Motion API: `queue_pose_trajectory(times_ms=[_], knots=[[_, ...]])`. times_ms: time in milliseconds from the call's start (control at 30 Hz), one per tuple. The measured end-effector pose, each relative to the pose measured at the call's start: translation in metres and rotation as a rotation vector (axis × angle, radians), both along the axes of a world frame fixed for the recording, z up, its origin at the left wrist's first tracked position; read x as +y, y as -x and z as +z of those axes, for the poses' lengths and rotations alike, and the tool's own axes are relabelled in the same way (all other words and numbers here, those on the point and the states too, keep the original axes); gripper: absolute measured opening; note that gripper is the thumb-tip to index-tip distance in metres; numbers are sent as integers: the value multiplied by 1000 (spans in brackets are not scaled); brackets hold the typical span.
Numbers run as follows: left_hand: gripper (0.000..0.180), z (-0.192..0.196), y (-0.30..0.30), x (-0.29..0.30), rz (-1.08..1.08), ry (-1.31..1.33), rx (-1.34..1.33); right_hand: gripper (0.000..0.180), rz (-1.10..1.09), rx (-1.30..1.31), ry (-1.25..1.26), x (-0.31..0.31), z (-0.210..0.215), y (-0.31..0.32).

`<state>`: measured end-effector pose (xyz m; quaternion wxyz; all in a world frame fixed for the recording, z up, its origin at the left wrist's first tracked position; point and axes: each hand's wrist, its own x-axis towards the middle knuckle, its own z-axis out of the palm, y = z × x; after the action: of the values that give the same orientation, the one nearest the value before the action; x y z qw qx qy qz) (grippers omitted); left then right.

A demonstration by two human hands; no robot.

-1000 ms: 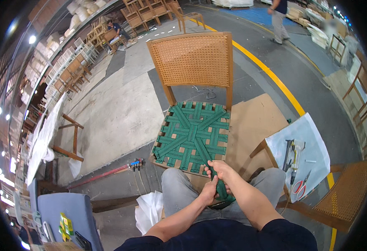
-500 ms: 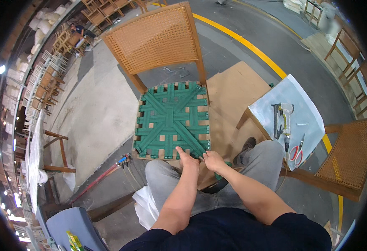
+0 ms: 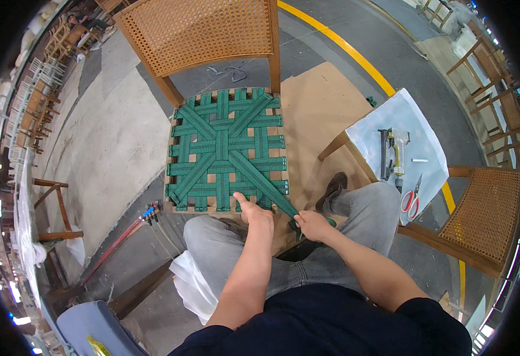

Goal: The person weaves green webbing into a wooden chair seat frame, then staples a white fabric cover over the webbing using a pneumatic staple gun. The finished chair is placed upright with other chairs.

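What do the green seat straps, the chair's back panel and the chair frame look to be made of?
Green seat straps: flat woven fabric webbing, matte, with a ribbed texture; the right hand pulls one end and the left hand presses at the seat's front edge. Back panel: probably woven cane, tan, with a fine open mesh. Chair frame: wood, brown, smooth, likely varnished.

The chair (image 3: 212, 71) has a light brown wooden frame and a tan cane back with a fine mesh pattern. Its seat webbing (image 3: 227, 151) is dark green, interlaced in a lattice of straight and diagonal straps. The floor (image 3: 103, 148) is grey with a yellow line (image 3: 355, 56). The scissors (image 3: 413, 199) have red handles. The trousers (image 3: 230, 249) are grey; the cardboard sheet (image 3: 322, 118) is brown.
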<state>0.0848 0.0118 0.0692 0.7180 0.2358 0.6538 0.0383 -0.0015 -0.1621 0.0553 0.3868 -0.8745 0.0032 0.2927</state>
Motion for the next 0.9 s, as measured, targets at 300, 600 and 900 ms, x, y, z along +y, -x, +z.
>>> queue_pose_trajectory(times_ms=[300, 600, 900], knots=[[104, -8, 8, 9, -27, 1, -33, 39, 172, 120, 290, 13, 0, -17], [72, -34, 65, 10, -758, 57, -284, 40, 424, 83, 330, 7, -27, -43], [76, -65, 84, -31, -1439, -303, -243, 37, 377, 301, -4, -5, -65, -48]])
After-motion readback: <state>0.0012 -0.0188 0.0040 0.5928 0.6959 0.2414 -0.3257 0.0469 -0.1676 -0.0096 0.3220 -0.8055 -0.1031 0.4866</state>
